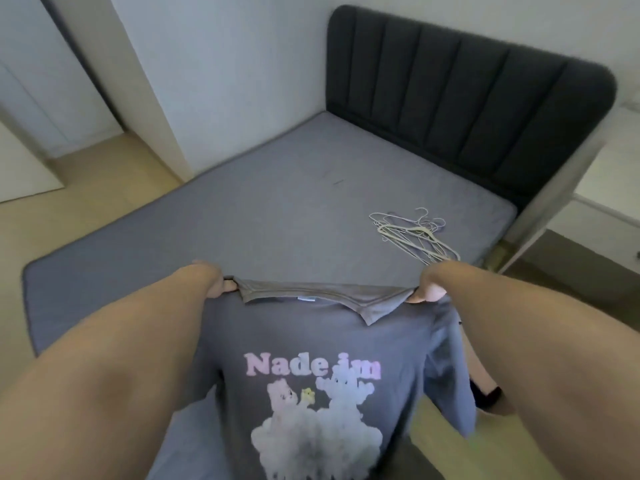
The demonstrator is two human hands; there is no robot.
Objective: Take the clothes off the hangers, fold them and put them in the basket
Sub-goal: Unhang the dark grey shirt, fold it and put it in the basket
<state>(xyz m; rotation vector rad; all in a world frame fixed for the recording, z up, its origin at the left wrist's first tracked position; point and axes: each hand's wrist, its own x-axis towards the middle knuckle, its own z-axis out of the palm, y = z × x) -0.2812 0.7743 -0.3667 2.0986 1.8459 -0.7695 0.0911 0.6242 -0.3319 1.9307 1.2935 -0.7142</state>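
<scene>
From the head camera, both bare forearms reached forward and slightly inward over the near edge of the bed, wrists bent down. The left hand (216, 284) pinched one shoulder of a grey-blue T-shirt (311, 334) and the right hand (429, 288) pinched the other, fingers curled round the cloth with a thumb showing on each side. The collar was stretched nearly straight between them. The shirt hung from this grip with its printed side facing the camera, over the near edge of the grey mattress (277, 202), one sleeve drooping on the right over the wooden floor (446, 445). Pale pink letters (311, 365) across the chest read roughly "Nade im", the last part blurred. Under them were two cartoon bears on a cloud (318, 420), one pink, one pale blue. A small white neck label (306, 298) showed inside the collar, its writing too small to read. A loose heap of bare hangers (412, 233) lay on the mattress beyond the right hand, near the dark padded headboard (467, 98).
</scene>
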